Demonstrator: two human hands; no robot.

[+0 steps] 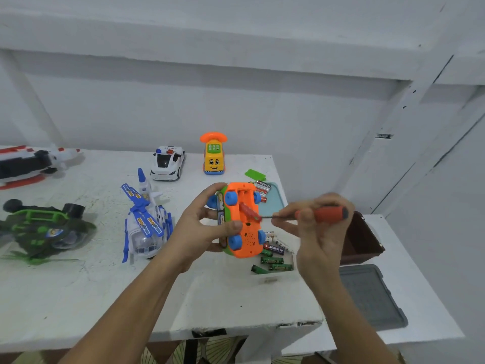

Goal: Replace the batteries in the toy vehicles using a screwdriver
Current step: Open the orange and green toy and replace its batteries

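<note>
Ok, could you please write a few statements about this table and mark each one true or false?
1. The left hand holds the orange toy car with its wheeled underside facing the camera. True.
2. The screwdriver lies on the table. False: the right hand grips it, with its tip at the car's open battery bay.
3. The yellow phone car stands upright at the back, beside the police car. True.
4. The green batteries lie inside the brown box. False: they lie on the table near the held car, apart from the box.
</note>
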